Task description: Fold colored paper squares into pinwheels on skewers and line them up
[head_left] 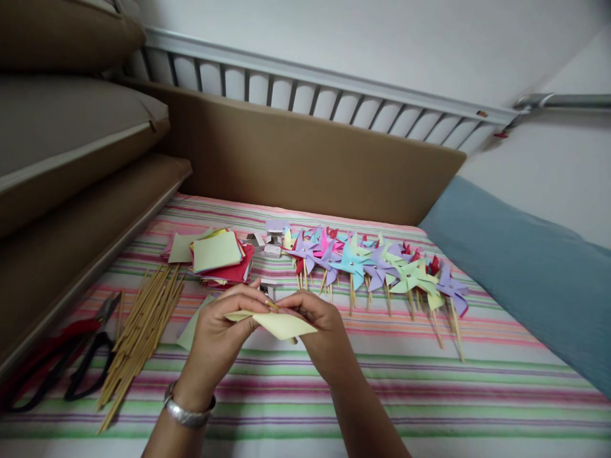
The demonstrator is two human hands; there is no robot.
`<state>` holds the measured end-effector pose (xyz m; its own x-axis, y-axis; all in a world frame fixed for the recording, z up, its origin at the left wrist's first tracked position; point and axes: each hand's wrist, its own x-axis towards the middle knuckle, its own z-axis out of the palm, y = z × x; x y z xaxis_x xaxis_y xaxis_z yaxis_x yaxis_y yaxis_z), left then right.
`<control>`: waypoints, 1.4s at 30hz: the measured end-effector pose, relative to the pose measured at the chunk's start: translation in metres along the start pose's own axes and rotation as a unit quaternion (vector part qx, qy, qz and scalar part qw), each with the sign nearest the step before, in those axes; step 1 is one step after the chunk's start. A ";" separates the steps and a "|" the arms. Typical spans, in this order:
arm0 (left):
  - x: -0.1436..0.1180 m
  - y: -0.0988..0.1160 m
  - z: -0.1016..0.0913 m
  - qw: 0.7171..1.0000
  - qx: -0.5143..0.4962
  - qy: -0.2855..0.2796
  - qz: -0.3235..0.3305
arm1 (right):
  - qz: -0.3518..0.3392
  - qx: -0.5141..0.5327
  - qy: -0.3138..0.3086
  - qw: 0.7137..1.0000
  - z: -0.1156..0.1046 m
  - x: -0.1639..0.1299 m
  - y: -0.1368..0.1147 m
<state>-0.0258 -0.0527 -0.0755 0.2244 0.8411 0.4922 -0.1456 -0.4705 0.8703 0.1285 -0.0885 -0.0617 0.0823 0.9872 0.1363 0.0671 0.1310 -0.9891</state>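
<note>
Striped bed sheet (429, 381) w/ both hands working mid-frame: left hand (220, 334) & right hand (319, 331) pinching a pale yellow paper square (281, 326). Left of it: bamboo sticks (138, 334), scissors (71, 356). Behind it: paper stack (219, 256), finished pinwheels (372, 264).

Even, soft daylight; shadows faint beneath the hands. Wide-angle lens bends the railing (324, 89) and bed (429, 394) edges. Corners slightly soft, upper right smeared by motion blur; no glare, colours muted.

Scissors (71, 356) & skewers (138, 331) at left; paper stack (219, 257), pinwheels (372, 267) further back on striped sheet (429, 394).
</note>
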 end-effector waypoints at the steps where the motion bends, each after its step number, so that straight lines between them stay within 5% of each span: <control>1: 0.000 0.000 0.000 1.000 -0.001 -0.001 0.000 | -0.001 0.000 -0.002 1.000 0.000 0.000 0.001; 34: -0.001 0.002 -0.001 1.000 0.013 0.011 -0.015 | 0.031 0.022 -0.003 0.999 0.002 0.000 -0.002; 42: -0.001 0.003 -0.001 1.000 0.018 0.011 -0.017 | -0.023 -0.018 0.004 1.000 0.001 0.000 0.001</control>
<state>-0.0277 -0.0542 -0.0733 0.2083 0.8621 0.4619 -0.1030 -0.4503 0.8869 0.1273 -0.0880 -0.0628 0.0867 0.9794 0.1823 0.1076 0.1727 -0.9791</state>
